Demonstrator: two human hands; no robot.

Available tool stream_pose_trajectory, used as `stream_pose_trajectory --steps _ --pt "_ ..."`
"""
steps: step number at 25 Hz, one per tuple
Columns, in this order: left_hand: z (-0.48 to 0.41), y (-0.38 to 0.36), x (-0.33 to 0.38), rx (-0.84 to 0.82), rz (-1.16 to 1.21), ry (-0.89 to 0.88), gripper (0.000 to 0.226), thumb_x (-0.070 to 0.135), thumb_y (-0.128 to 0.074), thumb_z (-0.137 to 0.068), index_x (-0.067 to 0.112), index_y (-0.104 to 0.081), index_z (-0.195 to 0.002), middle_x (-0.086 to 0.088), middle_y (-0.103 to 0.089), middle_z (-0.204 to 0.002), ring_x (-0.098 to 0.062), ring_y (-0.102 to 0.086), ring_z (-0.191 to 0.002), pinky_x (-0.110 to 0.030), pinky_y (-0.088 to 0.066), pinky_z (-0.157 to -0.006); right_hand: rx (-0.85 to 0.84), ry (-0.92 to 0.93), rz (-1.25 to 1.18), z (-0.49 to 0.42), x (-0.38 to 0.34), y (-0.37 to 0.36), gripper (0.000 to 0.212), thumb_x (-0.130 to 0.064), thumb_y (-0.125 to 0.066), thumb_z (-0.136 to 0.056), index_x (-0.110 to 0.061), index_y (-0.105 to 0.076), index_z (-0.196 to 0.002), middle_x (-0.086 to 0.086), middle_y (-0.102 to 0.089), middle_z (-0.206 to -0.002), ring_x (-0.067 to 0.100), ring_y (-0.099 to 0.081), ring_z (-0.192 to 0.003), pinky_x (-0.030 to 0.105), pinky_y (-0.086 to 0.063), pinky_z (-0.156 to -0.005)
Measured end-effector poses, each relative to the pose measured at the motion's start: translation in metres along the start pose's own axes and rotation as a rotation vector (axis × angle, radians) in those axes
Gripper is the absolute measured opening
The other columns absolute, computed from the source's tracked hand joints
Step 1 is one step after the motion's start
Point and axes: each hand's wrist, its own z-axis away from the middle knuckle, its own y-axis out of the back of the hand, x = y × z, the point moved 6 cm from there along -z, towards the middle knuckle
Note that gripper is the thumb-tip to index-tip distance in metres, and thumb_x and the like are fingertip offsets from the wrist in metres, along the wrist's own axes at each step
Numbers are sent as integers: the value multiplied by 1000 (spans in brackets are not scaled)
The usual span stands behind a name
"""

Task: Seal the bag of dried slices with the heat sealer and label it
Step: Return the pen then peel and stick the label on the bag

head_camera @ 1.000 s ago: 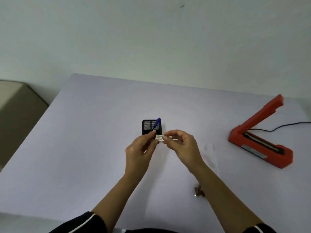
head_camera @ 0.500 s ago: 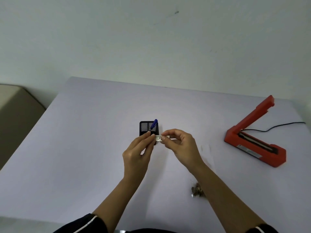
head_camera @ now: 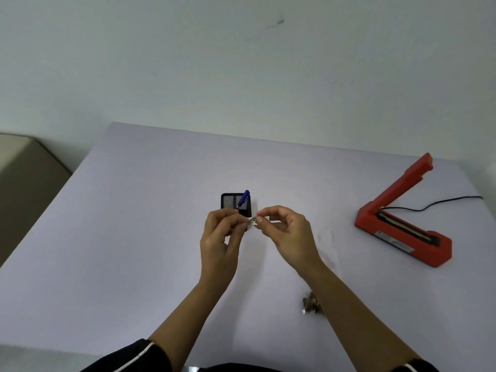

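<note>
Both hands hold a small white label (head_camera: 253, 220) above the middle of the table. My left hand (head_camera: 220, 238) pinches its left end between thumb and forefinger. My right hand (head_camera: 288, 234) pinches its right end. The clear bag (head_camera: 328, 245) lies flat on the table under my right forearm, with brown dried slices (head_camera: 311, 306) at its near end. The red heat sealer (head_camera: 402, 218) stands at the right with its arm raised.
A black mesh pen holder (head_camera: 233, 201) with a blue pen (head_camera: 243, 199) stands just behind my hands. The sealer's black cord (head_camera: 442, 202) runs off to the right. A beige surface (head_camera: 24, 178) lies beyond the table's left edge.
The hands have stayed together on the label with only small finger movements. The view has shifted slightly, so everything sits a little further left in the frame.
</note>
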Motion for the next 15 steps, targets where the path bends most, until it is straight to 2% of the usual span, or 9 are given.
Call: stream_pose_trajectory --steps 3,5,7,11,15 --pt "-1 3 -3 39 2 43 9 -1 -65 -83 4 -71 -88 14 -46 -95 2 -52 -88 -4 -42 -68 -86 -24 -91 2 -2 -4 7 -14 -64 -87 -20 -68 -88 1 -72 -89 13 -70 -82 25 -56 -78" --pt "-2 4 -3 49 19 84 10 0 -65 -83 9 -70 -87 15 -46 -92 -2 -52 -82 -5 -41 -64 -191 -87 -262 5 -3 -8 14 -13 -52 -95 -20 -65 -96 -2 -72 -89 12 -68 -82 24 -56 -78" --pt "-3 4 -2 39 39 82 13 1 -65 -83 13 -69 -86 14 -47 -89 -2 -53 -80 -6 -41 -63 -242 -102 -330 5 -1 -9 20 -10 -46 -97 -23 -59 -105 -3 -73 -90 12 -68 -83 26 -56 -80" --pt "0 0 6 5 36 9 13 5 -65 -81 18 -68 -85 13 -49 -88 2 -53 -81 -6 -42 -64 -229 -47 -206 4 1 -5 29 -7 -64 -87 -26 -57 -106 4 -67 -101 11 -68 -76 21 -53 -73" --pt "4 -2 8 20 44 -13 8 5 -66 -79 7 -71 -86 10 -49 -88 3 -54 -77 -5 -42 -62 -182 16 -80 2 0 -1 28 -12 -71 -81 -27 -61 -101 -5 -61 -96 4 -60 -68 14 -49 -66"
